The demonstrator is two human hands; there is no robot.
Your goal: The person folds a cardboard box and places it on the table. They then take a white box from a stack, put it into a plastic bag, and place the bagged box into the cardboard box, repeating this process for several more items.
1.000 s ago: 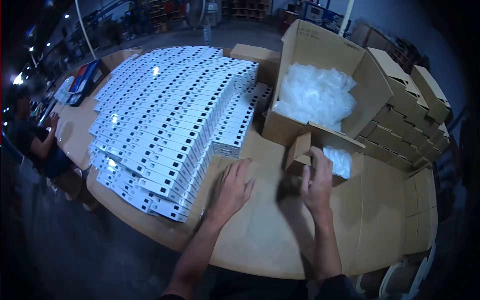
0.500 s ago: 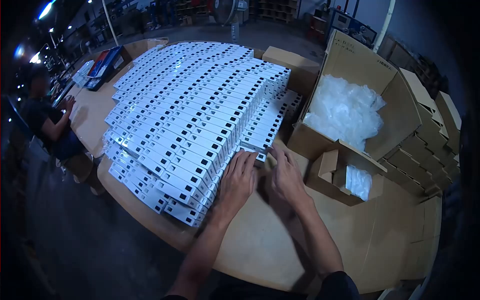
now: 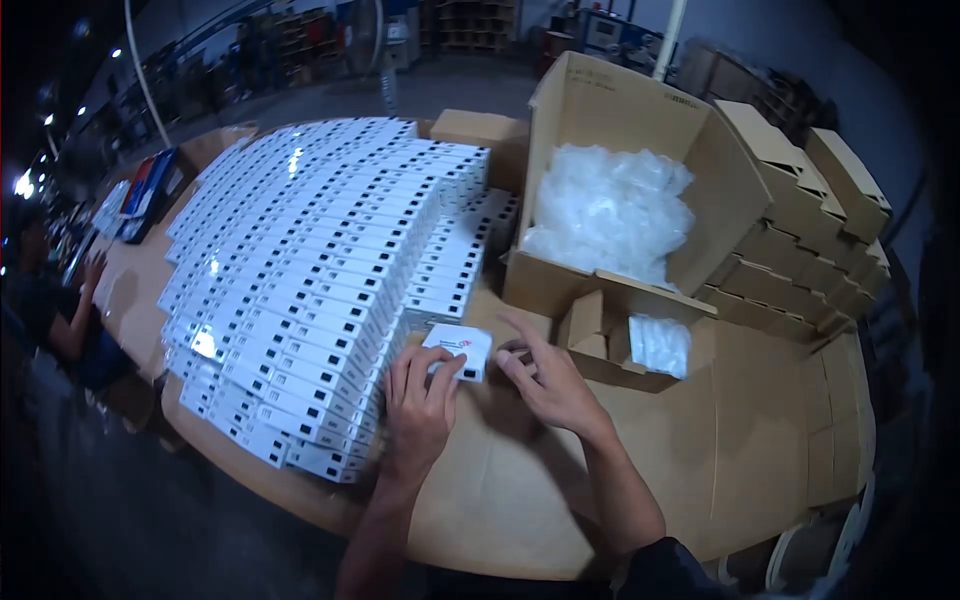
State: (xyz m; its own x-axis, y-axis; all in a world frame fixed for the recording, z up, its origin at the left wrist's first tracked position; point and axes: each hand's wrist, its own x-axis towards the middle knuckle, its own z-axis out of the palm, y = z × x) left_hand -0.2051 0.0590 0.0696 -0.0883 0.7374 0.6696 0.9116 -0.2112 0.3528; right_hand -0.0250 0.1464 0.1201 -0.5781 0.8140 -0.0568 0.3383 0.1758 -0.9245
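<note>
A small white box (image 3: 462, 343) with red and dark print on its top is at the near right corner of the stacked white boxes (image 3: 300, 260). My left hand (image 3: 418, 400) has its fingers bent over the near left side of this box, one fingertip on its top; its thumb is hidden. Just right of the box, my right hand (image 3: 550, 385) is apart from it, fingers spread and holding nothing. The stacked boxes lie in tight rows, dark squares showing along their ends.
A large carton (image 3: 730, 170) holds clear plastic bags (image 3: 615, 220). In front of it, a smaller carton (image 3: 590, 325) contains a clear plastic bundle (image 3: 660, 346). Folded cartons (image 3: 790, 235) are piled at right. Another person (image 3: 60, 310) is at the table's far left.
The view has turned right, shifting the scene left. The white box's printed top now shows beside my left hand. My right hand has opened its fingers away from the box.
</note>
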